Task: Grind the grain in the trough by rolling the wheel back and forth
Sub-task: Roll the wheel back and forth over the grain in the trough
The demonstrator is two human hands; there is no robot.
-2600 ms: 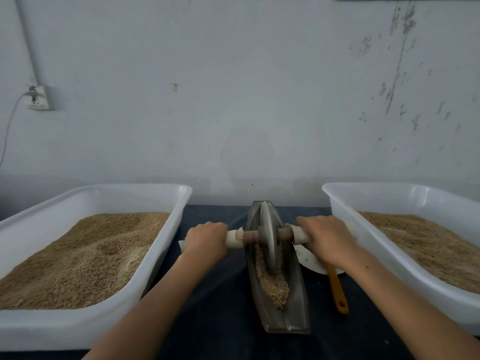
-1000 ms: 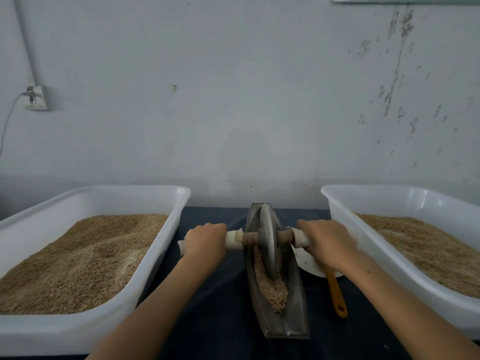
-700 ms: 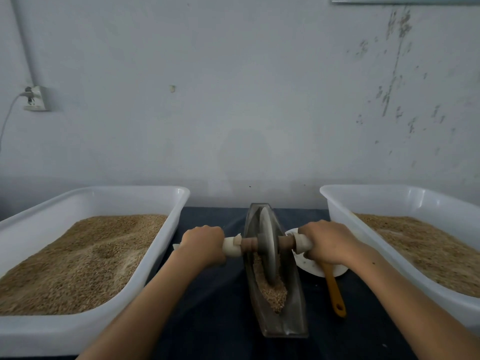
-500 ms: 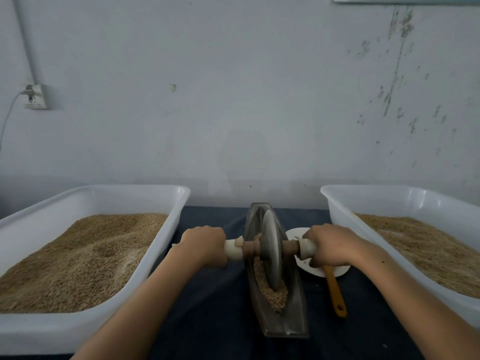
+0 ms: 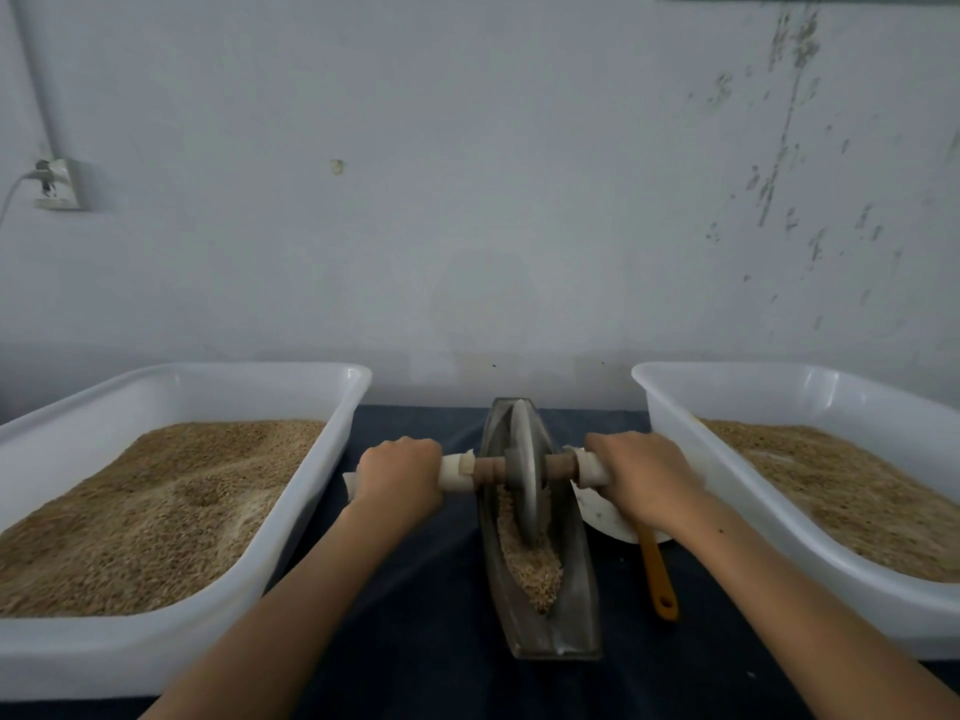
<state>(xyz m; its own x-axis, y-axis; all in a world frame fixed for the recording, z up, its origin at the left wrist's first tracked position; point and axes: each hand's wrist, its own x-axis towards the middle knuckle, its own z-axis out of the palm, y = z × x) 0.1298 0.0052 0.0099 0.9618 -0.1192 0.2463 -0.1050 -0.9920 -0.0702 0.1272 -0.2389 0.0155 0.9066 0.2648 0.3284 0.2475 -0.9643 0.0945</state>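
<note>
A narrow grey boat-shaped trough lies lengthwise on the dark table between two tubs. Tan grain fills its middle and near part. A grey metal wheel stands upright in the trough, toward its far half, on a wooden axle with white-wrapped handles. My left hand grips the left handle. My right hand grips the right handle. Both sets of fingers curl over the handle ends and hide them.
A big white tub of grain stands at the left, another white tub of grain at the right. A white dish and an orange-handled tool lie right of the trough. The wall is close behind.
The wheel rolled a little toward me half a second ago and has now rolled back toward the far end of the trough. Both hands kept their grip.
</note>
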